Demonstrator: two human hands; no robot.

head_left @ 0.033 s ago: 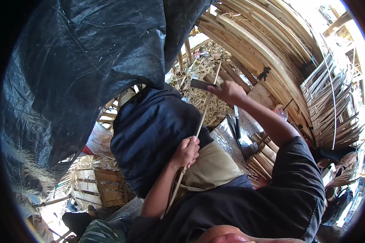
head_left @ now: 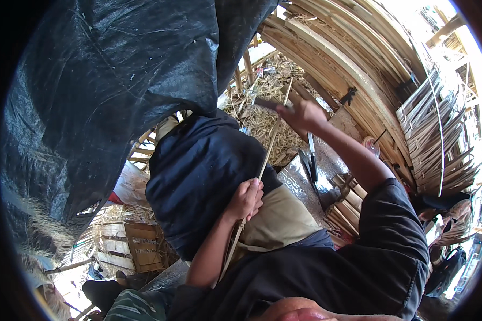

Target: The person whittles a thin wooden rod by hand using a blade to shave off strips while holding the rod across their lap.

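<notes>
Our left hand (head_left: 246,199) grips a thin bamboo strip (head_left: 266,155); beyond it, our right hand (head_left: 302,115) holds a knife (head_left: 266,102) against the strip.

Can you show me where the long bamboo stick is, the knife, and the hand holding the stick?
bamboo strip (head_left: 269,150), head view, on its middle stretch between the hands.
knife (head_left: 266,103), head view, on the dark blade.
left hand (head_left: 245,199), head view, on the knuckles gripping the strip.

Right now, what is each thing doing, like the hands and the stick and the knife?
Left hand: closed around the bamboo strip.
Bamboo strip: long, thin, held slanted over the lap.
Right hand: gripping the knife, raised at the strip's far end.
Knife: blade against the strip.
Black tarp: hanging, wrinkled.
Wooden crate: lying tilted on the ground.
</notes>
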